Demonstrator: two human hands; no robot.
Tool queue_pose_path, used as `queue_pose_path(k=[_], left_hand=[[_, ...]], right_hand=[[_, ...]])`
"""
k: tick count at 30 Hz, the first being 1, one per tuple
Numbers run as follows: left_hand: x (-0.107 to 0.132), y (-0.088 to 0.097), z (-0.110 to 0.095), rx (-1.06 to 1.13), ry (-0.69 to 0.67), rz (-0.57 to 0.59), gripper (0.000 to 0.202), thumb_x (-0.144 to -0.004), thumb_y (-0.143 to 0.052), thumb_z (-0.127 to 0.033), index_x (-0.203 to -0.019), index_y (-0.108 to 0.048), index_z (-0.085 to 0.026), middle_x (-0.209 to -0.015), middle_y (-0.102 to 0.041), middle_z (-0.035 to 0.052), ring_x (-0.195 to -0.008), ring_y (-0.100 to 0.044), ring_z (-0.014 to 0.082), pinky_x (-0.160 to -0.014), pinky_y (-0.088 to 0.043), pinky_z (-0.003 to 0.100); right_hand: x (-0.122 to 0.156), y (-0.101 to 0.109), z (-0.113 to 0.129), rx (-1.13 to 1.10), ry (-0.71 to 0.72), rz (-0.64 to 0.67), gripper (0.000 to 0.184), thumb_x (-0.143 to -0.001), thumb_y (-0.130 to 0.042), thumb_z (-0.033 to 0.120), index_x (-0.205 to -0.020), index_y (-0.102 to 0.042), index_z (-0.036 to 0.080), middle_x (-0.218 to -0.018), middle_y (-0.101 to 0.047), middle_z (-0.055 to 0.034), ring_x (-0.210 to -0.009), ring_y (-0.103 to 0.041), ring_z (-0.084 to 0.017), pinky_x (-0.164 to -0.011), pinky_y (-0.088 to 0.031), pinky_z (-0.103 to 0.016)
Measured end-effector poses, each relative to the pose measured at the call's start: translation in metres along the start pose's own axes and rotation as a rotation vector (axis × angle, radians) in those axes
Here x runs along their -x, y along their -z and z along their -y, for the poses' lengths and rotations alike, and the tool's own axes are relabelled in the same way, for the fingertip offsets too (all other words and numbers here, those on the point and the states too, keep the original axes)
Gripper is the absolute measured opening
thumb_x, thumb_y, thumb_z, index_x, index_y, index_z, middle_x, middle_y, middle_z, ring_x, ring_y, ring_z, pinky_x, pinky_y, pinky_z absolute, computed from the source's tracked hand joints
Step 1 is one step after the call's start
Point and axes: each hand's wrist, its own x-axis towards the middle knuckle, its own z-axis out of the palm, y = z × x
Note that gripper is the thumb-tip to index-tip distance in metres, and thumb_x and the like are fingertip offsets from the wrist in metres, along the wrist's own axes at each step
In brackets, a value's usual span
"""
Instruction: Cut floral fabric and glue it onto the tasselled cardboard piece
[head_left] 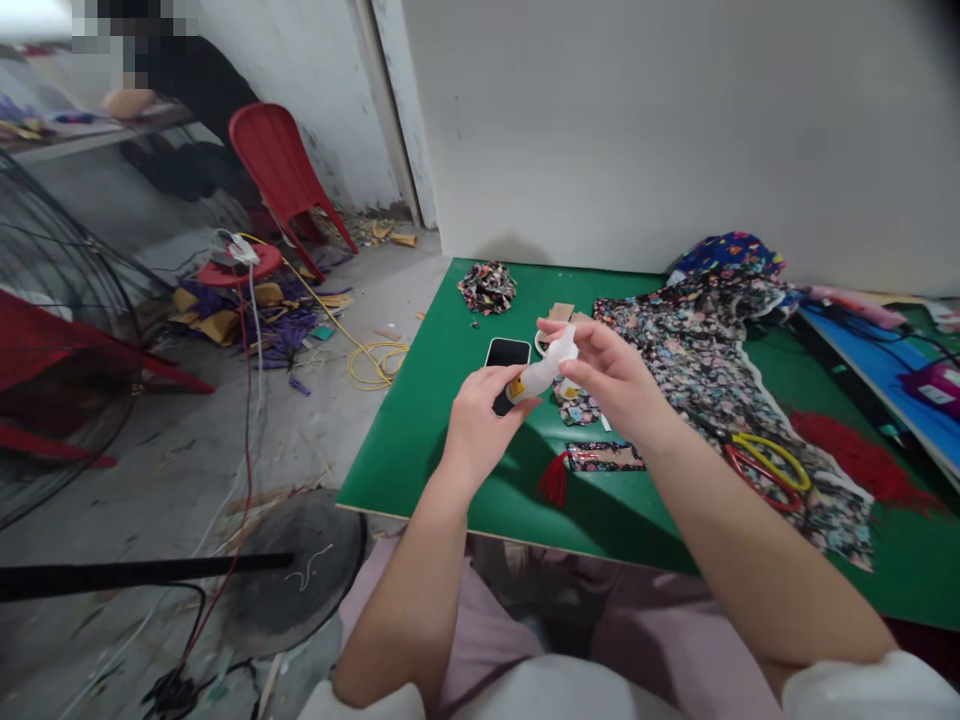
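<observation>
My left hand [480,415] is wrapped round a small bottle, which looks like a glue bottle [538,378], with a white nozzle and a yellow-and-black label. The bottle is tilted, its tip pointing up and to the right. Curved around the nozzle are the parted fingers of my right hand [619,375]; its thumb is close to the bottle, and I cannot tell if they touch. Below on the green table [405,440] lies a floral bookmark-like strip [606,457] with a red tassel [555,480]. A phone [508,352] lies behind my left hand.
Floral fabric [675,345] spreads across the right side, with scissors [769,468] on it and red threads [855,455] beside it. A scrunched floral bundle [487,287] sits at the back left. Cords cross the floor near a red chair [281,150] and a seated person [199,80].
</observation>
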Motion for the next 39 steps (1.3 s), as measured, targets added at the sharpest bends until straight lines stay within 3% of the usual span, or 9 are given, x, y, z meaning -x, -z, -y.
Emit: queue_pose_path(k=[9,12,17,21,26,30,32,35,39], left_hand=[[0.003,0.010,-0.006,0.073,-0.002,-0.011,0.028,-0.074,-0.065,-0.022,-0.102,-0.063,-0.020,-0.093,-0.060,0.0026,-0.086,-0.055,0.0141,-0.078,-0.044,0.026],[0.004,0.017,-0.006,0.177,0.048,0.090,0.028,-0.072,-0.065,-0.023,-0.100,-0.065,-0.017,-0.088,-0.058,0.0023,-0.079,-0.053,0.0126,-0.072,-0.043,0.024],[0.006,0.018,-0.004,0.625,0.318,0.290,0.029,-0.071,-0.064,-0.036,-0.092,-0.068,-0.017,-0.076,-0.061,0.0011,-0.070,-0.053,0.0127,-0.065,-0.040,0.024],[0.006,0.011,-0.005,0.797,0.470,0.342,0.032,-0.068,-0.067,-0.041,-0.087,-0.070,-0.016,-0.077,-0.064,0.0022,-0.069,-0.054,0.0127,-0.065,-0.041,0.024],[0.006,0.004,-0.010,0.591,0.370,0.255,0.028,-0.071,-0.066,-0.037,-0.091,-0.068,-0.016,-0.078,-0.064,0.0019,-0.070,-0.054,0.0130,-0.066,-0.042,0.026],[0.007,-0.004,-0.010,0.100,0.154,-0.008,0.023,-0.075,-0.063,-0.031,-0.095,-0.066,-0.019,-0.082,-0.061,0.0030,-0.079,-0.052,0.0159,-0.075,-0.041,0.030],[0.006,-0.008,-0.007,0.004,0.127,-0.114,0.026,-0.074,-0.064,-0.031,-0.098,-0.066,-0.019,-0.084,-0.061,0.0038,-0.082,-0.052,0.0174,-0.078,-0.041,0.032],[0.003,-0.008,-0.004,0.326,0.234,-0.009,0.030,-0.072,-0.066,-0.036,-0.097,-0.067,-0.018,-0.084,-0.065,0.0038,-0.081,-0.056,0.0170,-0.077,-0.042,0.031],[0.001,-0.003,-0.005,0.918,0.420,0.220,0.042,-0.065,-0.071,-0.049,-0.090,-0.069,-0.016,-0.084,-0.068,0.0054,-0.077,-0.060,0.0163,-0.076,-0.044,0.029]], right_hand=[[0.003,-0.004,-0.011,0.008,0.066,-0.032,0.023,-0.076,-0.064,0.035,-0.096,-0.061,0.024,-0.107,-0.063,-0.0029,-0.108,-0.054,-0.018,-0.096,-0.041,-0.038],[0.003,0.001,-0.007,0.143,0.058,0.002,0.024,-0.077,-0.063,0.036,-0.098,-0.062,0.024,-0.109,-0.062,-0.0028,-0.112,-0.052,-0.020,-0.097,-0.038,-0.039],[0.001,0.008,0.000,0.040,-0.070,0.151,0.027,-0.077,-0.062,0.040,-0.098,-0.063,0.024,-0.104,-0.065,-0.0029,-0.097,-0.059,-0.019,-0.082,-0.047,-0.034],[0.001,0.007,-0.002,0.002,-0.188,0.078,0.026,-0.073,-0.065,0.043,-0.087,-0.063,0.021,-0.085,-0.066,-0.0011,-0.076,-0.060,-0.015,-0.069,-0.048,-0.030],[-0.001,-0.004,-0.004,0.153,-0.205,-0.072,0.028,-0.071,-0.064,0.045,-0.077,-0.060,0.019,-0.076,-0.062,-0.0001,-0.066,-0.056,-0.012,-0.064,-0.046,-0.029],[-0.002,-0.020,-0.002,0.410,-0.111,-0.214,0.026,-0.073,-0.062,0.045,-0.075,-0.059,0.019,-0.081,-0.063,-0.0016,-0.077,-0.056,-0.016,-0.074,-0.044,-0.034],[-0.002,-0.025,-0.003,0.538,-0.050,-0.321,0.027,-0.072,-0.062,0.047,-0.074,-0.058,0.020,-0.081,-0.062,-0.0022,-0.082,-0.056,-0.018,-0.079,-0.043,-0.036],[-0.002,-0.022,-0.007,0.500,0.009,-0.324,0.036,-0.072,-0.060,0.052,-0.089,-0.059,0.021,-0.094,-0.063,-0.0037,-0.093,-0.056,-0.019,-0.086,-0.043,-0.039],[-0.004,-0.004,-0.007,0.123,-0.032,-0.081,0.047,-0.084,-0.040,0.058,-0.111,-0.058,0.025,-0.115,-0.061,-0.0048,-0.107,-0.055,-0.019,-0.089,-0.046,-0.038]])
